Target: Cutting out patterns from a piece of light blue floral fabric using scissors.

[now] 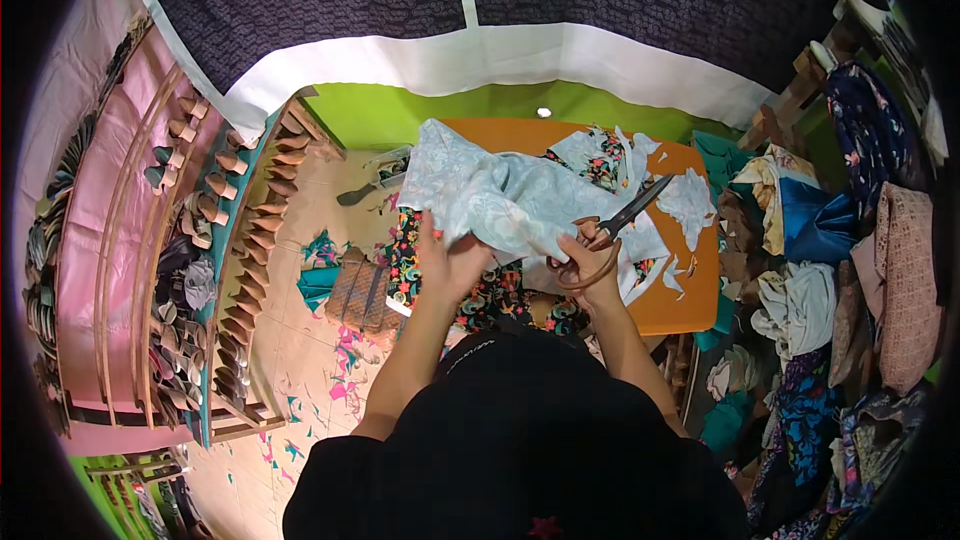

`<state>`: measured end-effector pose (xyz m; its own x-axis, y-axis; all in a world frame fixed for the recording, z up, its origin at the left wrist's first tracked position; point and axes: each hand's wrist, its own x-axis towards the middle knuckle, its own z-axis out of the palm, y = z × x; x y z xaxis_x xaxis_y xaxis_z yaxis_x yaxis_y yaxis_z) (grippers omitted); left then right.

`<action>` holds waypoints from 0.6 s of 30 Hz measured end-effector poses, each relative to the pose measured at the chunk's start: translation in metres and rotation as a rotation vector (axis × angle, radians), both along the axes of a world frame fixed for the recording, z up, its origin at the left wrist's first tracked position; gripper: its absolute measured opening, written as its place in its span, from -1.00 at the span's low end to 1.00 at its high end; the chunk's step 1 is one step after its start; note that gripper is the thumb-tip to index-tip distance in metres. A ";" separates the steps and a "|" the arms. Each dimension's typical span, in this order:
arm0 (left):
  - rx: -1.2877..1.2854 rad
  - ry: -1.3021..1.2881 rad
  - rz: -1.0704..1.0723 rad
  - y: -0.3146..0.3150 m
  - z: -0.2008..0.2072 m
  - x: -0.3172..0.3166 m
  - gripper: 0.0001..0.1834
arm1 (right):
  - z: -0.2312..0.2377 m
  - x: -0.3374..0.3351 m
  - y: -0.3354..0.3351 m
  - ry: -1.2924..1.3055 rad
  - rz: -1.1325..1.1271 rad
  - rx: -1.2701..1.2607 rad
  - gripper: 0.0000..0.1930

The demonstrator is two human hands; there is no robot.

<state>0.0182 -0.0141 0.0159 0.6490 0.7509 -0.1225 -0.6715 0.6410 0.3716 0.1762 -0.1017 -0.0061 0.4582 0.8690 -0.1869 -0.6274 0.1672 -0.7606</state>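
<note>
A pair of large dark scissors with brown handles [606,266] is in my right hand [598,280], the blades pointing away to the upper right over the table. The fingers of that hand also meet the near edge of a light blue patterned cloth [500,190]. This cloth lies rumpled across the table, over a black floral fabric [490,290]. My left hand [452,268] is at the cloth's near left edge, thumb spread wide from the fingers. Its fingertips touch the cloth, and part of them is hard to make out.
Cut pale scraps [685,205] lie on the orange table [655,315]. Left stands a rack of wooden shoe lasts [255,250]; colourful scraps [348,360] litter the floor beside a brown patterned bag [358,295]. Piled fabrics [800,305] crowd the right. A dark curtain [330,0] hangs ahead.
</note>
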 end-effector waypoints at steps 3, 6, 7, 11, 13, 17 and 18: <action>-0.214 -0.061 -0.228 -0.023 -0.021 0.010 -0.43 | -0.024 0.001 0.005 0.128 -0.052 0.045 -0.68; -0.064 0.275 -0.332 -0.022 -0.045 0.011 -0.53 | -0.019 -0.008 -0.002 0.033 -0.136 -0.180 -0.67; 0.109 0.542 -0.312 -0.021 -0.051 0.012 -0.58 | -0.016 -0.010 -0.006 0.032 -0.136 -0.182 -0.67; 0.211 0.458 -0.101 -0.019 -0.036 0.023 -0.69 | -0.027 -0.009 -0.017 -0.003 -0.097 -0.239 -0.69; 0.180 0.380 -0.159 -0.010 -0.049 0.017 -0.66 | -0.036 -0.008 -0.019 0.143 -0.111 -0.079 -0.71; 0.140 0.412 -0.071 -0.005 -0.047 0.011 -0.59 | -0.032 0.005 -0.022 0.302 -0.076 -0.149 -0.87; 0.127 0.328 -0.120 0.001 -0.059 0.007 -0.58 | -0.046 0.010 -0.023 0.269 -0.150 -0.094 -0.81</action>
